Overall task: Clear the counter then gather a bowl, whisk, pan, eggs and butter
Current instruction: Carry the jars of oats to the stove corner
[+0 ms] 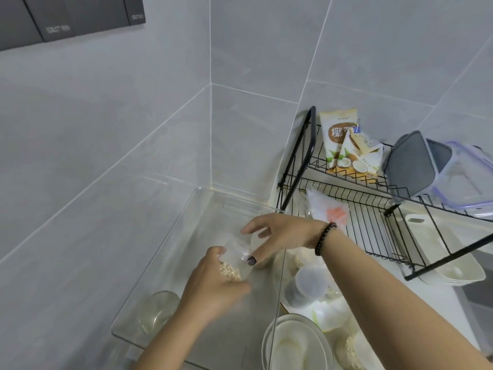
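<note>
Both my hands hold a clear plastic jar (236, 259) partly filled with pale flakes, tilted over a large clear plastic bin (165, 236) that stands in the counter's corner. My left hand (213, 287) grips the jar's lower end. My right hand (277, 236), with a dark bead bracelet at the wrist, wraps around its upper end. A clear glass bowl (157, 308) lies inside the bin at its near left. White bowls (293, 345) are stacked on the counter just right of the bin. No whisk, pan, eggs or butter are in view.
A black wire dish rack (373, 198) stands at the right with coconut-print bags (346, 148), a grey-lidded container (416, 166) and a clear lidded box (469, 177). White plates (440, 252) and a plastic bag (328, 209) lie under it. Lidded tubs (309, 287) sit by the bin. Tiled walls close the corner.
</note>
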A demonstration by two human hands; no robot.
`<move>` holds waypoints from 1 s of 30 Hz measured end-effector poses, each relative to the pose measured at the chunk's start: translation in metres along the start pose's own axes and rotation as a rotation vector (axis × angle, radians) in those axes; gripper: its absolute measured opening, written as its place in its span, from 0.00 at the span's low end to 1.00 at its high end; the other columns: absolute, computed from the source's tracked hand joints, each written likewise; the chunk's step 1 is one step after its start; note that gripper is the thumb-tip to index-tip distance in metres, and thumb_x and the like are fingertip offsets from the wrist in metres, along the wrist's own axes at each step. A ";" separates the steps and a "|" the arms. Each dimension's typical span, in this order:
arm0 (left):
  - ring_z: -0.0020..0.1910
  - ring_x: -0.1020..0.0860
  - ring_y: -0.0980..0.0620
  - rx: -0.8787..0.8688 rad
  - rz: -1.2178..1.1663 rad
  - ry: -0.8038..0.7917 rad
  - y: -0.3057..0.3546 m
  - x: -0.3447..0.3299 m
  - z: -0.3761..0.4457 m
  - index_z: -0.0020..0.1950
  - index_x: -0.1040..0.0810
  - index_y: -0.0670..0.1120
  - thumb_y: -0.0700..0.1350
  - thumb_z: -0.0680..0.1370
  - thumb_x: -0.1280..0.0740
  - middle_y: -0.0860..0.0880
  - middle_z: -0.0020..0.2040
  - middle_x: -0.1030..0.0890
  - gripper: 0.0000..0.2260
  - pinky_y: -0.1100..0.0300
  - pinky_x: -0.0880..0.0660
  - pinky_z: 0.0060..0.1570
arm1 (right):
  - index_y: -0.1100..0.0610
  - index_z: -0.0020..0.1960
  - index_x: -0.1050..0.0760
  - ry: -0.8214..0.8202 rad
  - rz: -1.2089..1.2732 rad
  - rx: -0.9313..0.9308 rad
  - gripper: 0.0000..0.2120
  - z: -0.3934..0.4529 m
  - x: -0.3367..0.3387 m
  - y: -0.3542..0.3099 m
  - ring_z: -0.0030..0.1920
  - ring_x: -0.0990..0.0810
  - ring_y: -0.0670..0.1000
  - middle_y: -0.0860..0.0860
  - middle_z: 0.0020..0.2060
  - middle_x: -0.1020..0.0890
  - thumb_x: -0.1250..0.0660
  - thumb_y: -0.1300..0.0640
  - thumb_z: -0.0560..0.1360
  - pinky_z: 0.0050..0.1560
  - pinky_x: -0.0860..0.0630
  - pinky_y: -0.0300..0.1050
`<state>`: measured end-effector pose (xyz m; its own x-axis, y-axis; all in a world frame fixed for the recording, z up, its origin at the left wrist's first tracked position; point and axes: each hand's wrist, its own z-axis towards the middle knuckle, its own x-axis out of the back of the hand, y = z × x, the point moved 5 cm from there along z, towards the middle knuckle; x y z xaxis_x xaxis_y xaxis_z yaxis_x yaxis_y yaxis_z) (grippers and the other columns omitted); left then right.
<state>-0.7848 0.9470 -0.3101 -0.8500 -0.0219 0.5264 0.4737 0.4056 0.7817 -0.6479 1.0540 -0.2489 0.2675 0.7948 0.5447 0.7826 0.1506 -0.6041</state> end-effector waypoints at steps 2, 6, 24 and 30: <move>0.52 0.23 0.55 0.082 -0.155 0.009 -0.009 0.008 -0.006 0.63 0.34 0.58 0.54 0.60 0.25 0.55 0.56 0.26 0.34 0.58 0.24 0.48 | 0.45 0.69 0.31 0.072 0.025 -0.032 0.36 0.009 0.008 0.009 0.66 0.30 0.48 0.44 0.67 0.30 0.22 0.45 0.64 0.65 0.31 0.43; 0.48 0.20 0.53 0.161 -0.443 0.001 -0.022 0.025 -0.020 0.60 0.30 0.56 0.54 0.56 0.25 0.52 0.54 0.23 0.33 0.57 0.23 0.44 | 0.51 0.73 0.38 0.206 -0.325 -0.200 0.40 0.044 -0.011 0.030 0.66 0.30 0.56 0.54 0.68 0.35 0.23 0.52 0.65 0.65 0.29 0.50; 0.45 0.16 0.43 0.197 -1.143 -0.089 -0.033 0.050 -0.032 0.53 0.21 0.37 0.50 0.52 0.21 0.34 0.47 0.17 0.33 0.50 0.26 0.46 | 0.51 0.60 0.32 0.400 -0.010 0.038 0.30 0.004 -0.006 -0.008 0.51 0.25 0.46 0.47 0.54 0.25 0.23 0.44 0.64 0.47 0.28 0.39; 0.57 0.20 0.38 0.129 -1.400 -0.258 -0.004 0.039 -0.031 0.53 0.20 0.36 0.54 0.49 0.17 0.35 0.52 0.19 0.38 0.41 0.29 0.61 | 0.58 0.52 0.23 0.409 0.383 0.223 0.32 -0.034 -0.001 -0.021 0.45 0.22 0.51 0.59 0.50 0.20 0.26 0.37 0.57 0.48 0.25 0.51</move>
<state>-0.8132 0.9160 -0.2823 -0.6151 -0.3083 -0.7257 -0.7881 0.2683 0.5540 -0.6451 1.0299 -0.2167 0.7361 0.5331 0.4171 0.4631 0.0527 -0.8847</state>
